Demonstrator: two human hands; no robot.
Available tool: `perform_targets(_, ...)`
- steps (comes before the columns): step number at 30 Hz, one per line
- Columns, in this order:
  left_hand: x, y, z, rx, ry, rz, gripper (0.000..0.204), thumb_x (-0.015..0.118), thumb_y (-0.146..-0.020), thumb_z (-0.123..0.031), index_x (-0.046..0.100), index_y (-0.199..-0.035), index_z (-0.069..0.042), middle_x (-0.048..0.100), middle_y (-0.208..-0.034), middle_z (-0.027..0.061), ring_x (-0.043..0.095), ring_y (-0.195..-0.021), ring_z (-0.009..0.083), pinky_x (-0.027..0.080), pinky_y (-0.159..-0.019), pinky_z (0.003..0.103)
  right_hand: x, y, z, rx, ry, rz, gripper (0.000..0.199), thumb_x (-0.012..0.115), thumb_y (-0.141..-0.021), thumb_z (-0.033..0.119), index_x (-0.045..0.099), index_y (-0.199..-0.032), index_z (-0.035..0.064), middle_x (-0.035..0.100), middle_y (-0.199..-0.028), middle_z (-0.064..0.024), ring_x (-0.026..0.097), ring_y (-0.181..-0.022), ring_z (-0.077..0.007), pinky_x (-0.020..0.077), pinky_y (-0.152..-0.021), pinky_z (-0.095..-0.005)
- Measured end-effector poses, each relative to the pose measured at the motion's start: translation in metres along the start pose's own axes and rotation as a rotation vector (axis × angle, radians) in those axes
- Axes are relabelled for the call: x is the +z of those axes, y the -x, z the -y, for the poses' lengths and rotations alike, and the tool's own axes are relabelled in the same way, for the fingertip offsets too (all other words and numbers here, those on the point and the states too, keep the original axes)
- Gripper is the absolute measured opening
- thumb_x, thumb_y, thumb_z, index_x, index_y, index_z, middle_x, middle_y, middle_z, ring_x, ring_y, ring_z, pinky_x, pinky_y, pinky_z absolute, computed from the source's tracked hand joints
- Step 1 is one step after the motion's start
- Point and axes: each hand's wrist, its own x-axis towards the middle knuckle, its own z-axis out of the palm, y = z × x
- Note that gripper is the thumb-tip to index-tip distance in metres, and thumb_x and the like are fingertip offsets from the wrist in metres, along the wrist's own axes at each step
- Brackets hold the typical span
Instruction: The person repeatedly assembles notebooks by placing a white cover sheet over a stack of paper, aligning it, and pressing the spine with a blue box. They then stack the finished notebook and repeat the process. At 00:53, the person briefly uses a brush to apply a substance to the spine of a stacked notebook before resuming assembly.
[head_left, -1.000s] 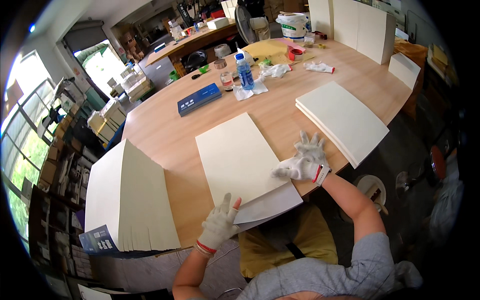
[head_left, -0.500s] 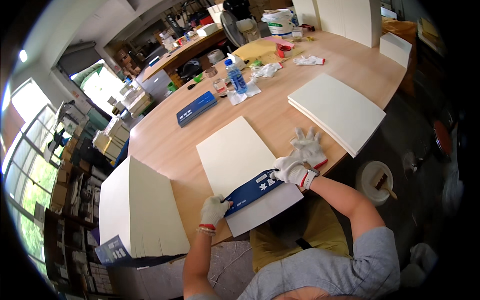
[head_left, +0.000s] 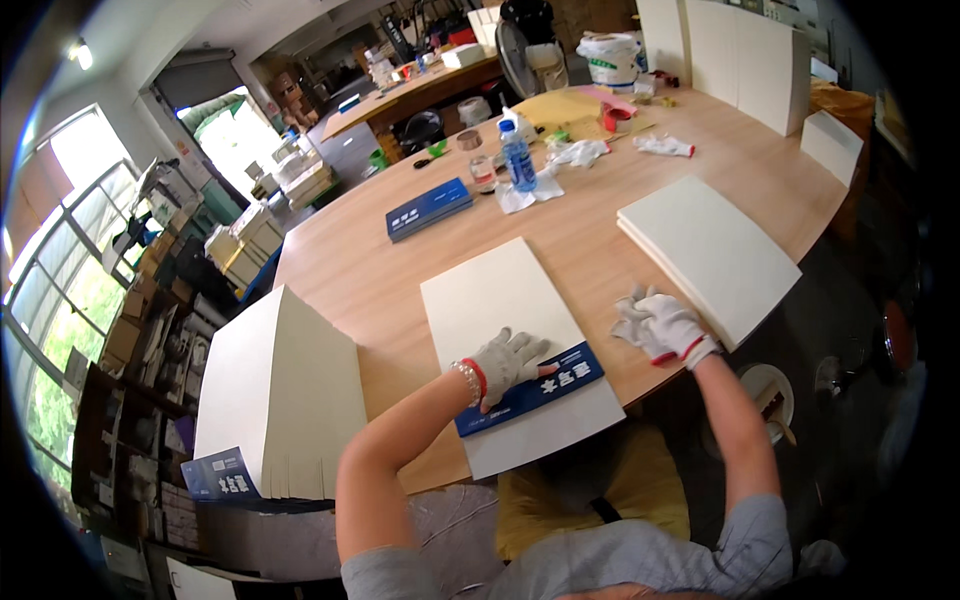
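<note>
A blue printed paper strip (head_left: 520, 399) lies crosswise over the lower part of a cream paper pad (head_left: 500, 285) in front of me. My left hand (head_left: 507, 366), in a white knit glove with a red cuff, rests on the strip and pad with fingers spread. My right hand (head_left: 674, 322), gloved the same way, is on top of a loose white work glove (head_left: 630, 326) to the right of the pad. Its fingertips blend into that glove, so their grip is hidden. Beyond the pad sits a stack of blue printed strips (head_left: 430, 208).
A tall stack of pads (head_left: 305, 390) stands at the left edge, a blue strip (head_left: 222, 476) at its base. More pads (head_left: 715, 255) lie at right. Farther back are a water bottle (head_left: 518, 158), a glass jar (head_left: 483, 176) and a white bucket (head_left: 608, 62). A tub with a brush (head_left: 768, 400) is below right.
Both hands have let go of the strip's ends, and it now lies flatter on the pad. My left hand has moved onto its middle; my right has moved right onto the loose glove.
</note>
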Motion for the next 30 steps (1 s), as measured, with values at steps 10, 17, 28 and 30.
perform_targets(10,0.028,-0.004,0.022,0.093,0.025,-0.223,0.097,0.079,-0.058,-0.013,0.035,-0.142,-0.037,0.023,-0.153,0.0097,0.034,-0.133,0.0310,0.039,-0.102,0.042,0.115,0.000,0.287,-0.865,-0.078,0.215,0.015,0.055,-0.082,0.020,0.063,-0.089,0.0099,0.063,-0.087,-0.0050,0.064,-0.085,-0.0220,0.0520,-0.067,-0.0391)
perform_targets(17,0.056,-0.023,0.028,0.118,0.006,-0.314,0.100,0.077,-0.059,-0.009,0.033,-0.144,-0.037,0.026,-0.152,0.0113,0.029,-0.136,0.0348,0.038,-0.106,0.043,0.108,-0.007,0.240,-1.003,-0.134,-0.012,0.014,0.057,-0.082,0.023,0.063,-0.087,0.0119,0.062,-0.079,-0.0072,0.062,-0.059,-0.0204,0.0460,-0.045,-0.0333)
perform_targets(28,0.007,0.008,-0.002,-0.073,-0.136,-0.086,0.092,0.086,-0.057,-0.020,0.043,-0.138,-0.030,0.034,-0.148,0.0052,0.044,-0.126,0.0217,0.045,-0.094,0.036,0.020,-0.003,0.042,-0.146,-0.071,-0.300,0.035,0.061,-0.086,0.027,0.059,-0.115,0.0075,0.066,-0.089,-0.0169,0.064,-0.071,-0.0270,0.0494,-0.077,-0.0369)
perform_targets(30,0.046,0.020,-0.006,-0.315,-0.009,-0.156,0.080,0.080,-0.066,-0.025,0.044,-0.138,-0.026,0.042,-0.139,0.0058,0.050,-0.117,0.0211,0.043,-0.095,0.035,0.050,-0.023,0.063,0.233,-0.798,0.278,0.049,0.060,-0.088,0.040,0.055,-0.120,0.0028,0.067,-0.092,-0.0160,0.065,-0.076,-0.0272,0.0496,-0.075,-0.0366)
